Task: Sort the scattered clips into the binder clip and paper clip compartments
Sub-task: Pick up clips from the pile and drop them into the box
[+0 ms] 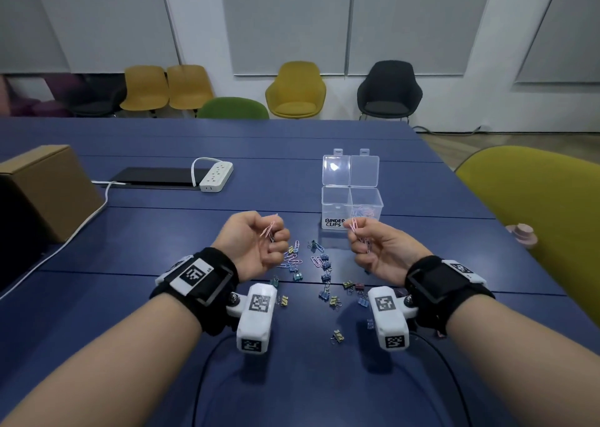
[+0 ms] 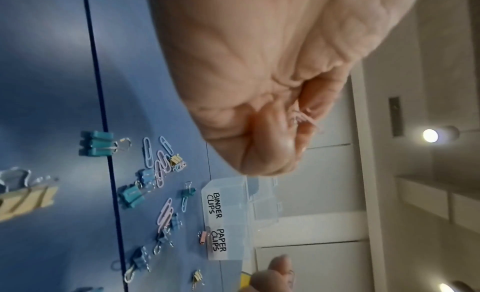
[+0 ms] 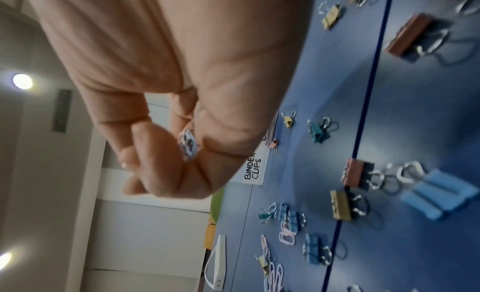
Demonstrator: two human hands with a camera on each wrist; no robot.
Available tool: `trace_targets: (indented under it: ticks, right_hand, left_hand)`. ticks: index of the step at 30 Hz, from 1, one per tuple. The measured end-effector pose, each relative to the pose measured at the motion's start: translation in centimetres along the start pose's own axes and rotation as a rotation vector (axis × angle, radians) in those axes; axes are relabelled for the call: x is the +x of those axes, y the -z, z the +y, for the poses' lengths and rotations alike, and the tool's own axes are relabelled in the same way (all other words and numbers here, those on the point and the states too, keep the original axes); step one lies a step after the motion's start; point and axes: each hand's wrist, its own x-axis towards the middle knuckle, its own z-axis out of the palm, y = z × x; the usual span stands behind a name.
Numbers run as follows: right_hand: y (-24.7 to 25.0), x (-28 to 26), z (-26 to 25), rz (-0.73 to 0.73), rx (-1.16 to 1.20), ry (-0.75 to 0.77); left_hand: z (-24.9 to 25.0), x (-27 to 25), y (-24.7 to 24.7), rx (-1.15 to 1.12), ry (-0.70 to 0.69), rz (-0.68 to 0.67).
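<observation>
My left hand (image 1: 259, 243) is raised above the blue table (image 1: 162, 231) and pinches a small bunch of pink paper clips (image 1: 269, 230), seen also in the left wrist view as paper clips (image 2: 301, 119). My right hand (image 1: 373, 244) holds another bunch of paper clips (image 1: 357, 231) just in front of the clear two-compartment box (image 1: 352, 207). The box's left side is labelled BINDER CLIPS (image 1: 334, 222); its right side holds several paper clips (image 1: 365, 213). Loose binder clips (image 1: 324, 293) and paper clips (image 1: 292, 259) lie scattered between my hands.
The box's lid (image 1: 350, 170) stands open behind it. A white power strip (image 1: 216, 176) and a dark flat device (image 1: 156, 176) lie at the back left, a cardboard box (image 1: 48, 189) at the far left. A yellow chair (image 1: 535, 205) stands at the right.
</observation>
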Motion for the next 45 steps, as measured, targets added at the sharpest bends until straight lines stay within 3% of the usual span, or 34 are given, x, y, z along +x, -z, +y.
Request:
trace_targets:
  ticks: [3, 6, 9, 12, 15, 19, 21, 26, 33, 40, 45]
  right_hand:
    - [-1.2, 0.5, 0.0, -0.026, 0.024, -0.051]
    - [-2.3, 1.7, 0.3, 0.054, -0.165, -0.138]
    - [-3.4, 3.0, 0.2, 0.147, -0.572, -0.216]
    - [-4.2, 4.0, 0.0, 0.150, -1.174, -0.196]
    - [-4.7, 5.5, 0.4, 0.113, -1.640, -0.128]
    - [-5.2, 6.7, 1.4, 0.109, -1.935, -0.093]
    - [-5.5, 7.1, 1.7, 0.103, -2.040, -0.090]
    - [-6.4, 7.8, 2.3, 0.071, -2.143, -0.181]
    - [-7.3, 7.5, 2.6, 0.066, -2.179, -0.196]
    - [-6.8, 6.5, 2.9, 0.022, -2.145, -0.226]
    - [-6.2, 5.9, 3.5, -0.009, -2.135, -0.222]
  left_hand:
    - [0.1, 0.2, 0.4, -0.121, -0.062, -0.004]
    - [0.3, 1.3, 1.3, -0.112, -0.006, 0.072]
    - [0.4, 2.9, 2.3, 0.041, 0.104, 0.189]
    - [0.2, 4.0, 2.8, 0.223, 0.165, 0.289]
    - [-0.1, 4.8, 3.1, 0.518, 0.152, 0.381]
    - [-0.3, 5.4, 3.2, 1.312, 0.015, 0.428]
    - [-0.4, 5.7, 3.0, 1.494, 0.007, 0.376]
    - [-0.9, 6.8, 2.4, 1.685, 0.101, 0.308]
    - [-1.2, 8.2, 2.2, 1.872, 0.205, 0.284]
    - [-1.9, 8.1, 2.0, 1.875, 0.182, 0.353]
    - [-2.4, 7.1, 1.3, 1.918, 0.241, 0.369]
